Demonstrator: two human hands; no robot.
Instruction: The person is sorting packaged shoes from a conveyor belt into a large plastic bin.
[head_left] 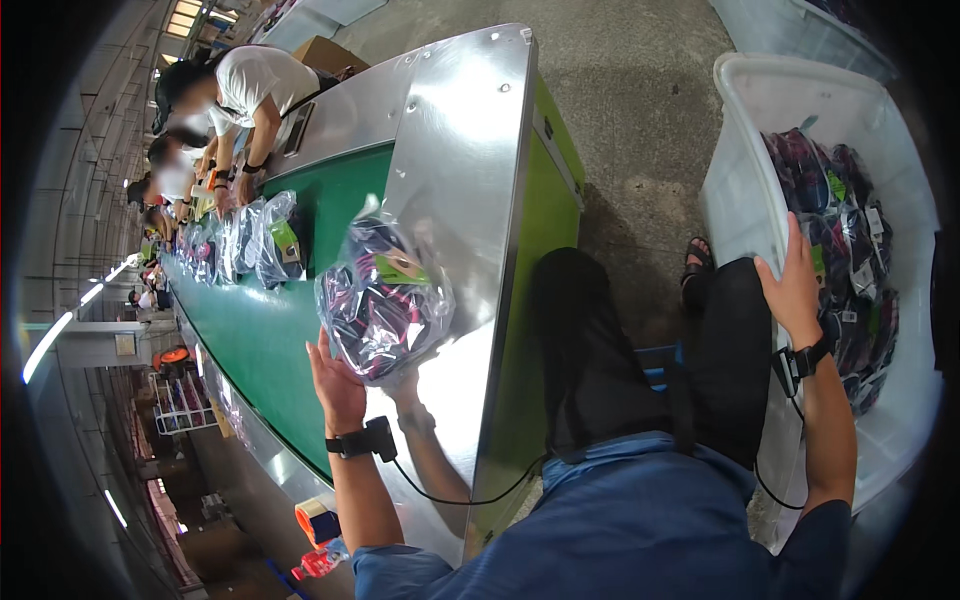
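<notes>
- Bag [388, 305], clear plastic with dark, pink-patterned goods and a green label inside, is over the metal plate [465, 130] at the conveyor's end, near the edge of the green belt [240, 335].
- Left hand [341, 388] is at the bag's lower left edge, touching it, fingers stretched out and loosely open; the bag hides part of the hand, so I cannot tell whether it bears any weight.
- Right hand [797, 290] rests on the near rim of the white bin [745, 145], open, thumb spread from the outstretched fingers, with nothing picked up.
- Packed goods [850, 260] fill much of the bin, dark and pink, some with green or white labels.
- Other bags [245, 240] lie in a row farther along the belt, the nearest with a green label.
- Co-worker [268, 80] in a white top leans over the belt's far side, hands near those bags; more people are beyond.
- Dark flat device [298, 130] lies on the metal edge beside that co-worker.
- Both wrists wear black bands, each with a small box and a cable.
- Tape roll [318, 522] and a red-labelled bottle [320, 563] are by the left forearm.
- Green side panel [550, 170] of the conveyor faces the person's legs.
</notes>
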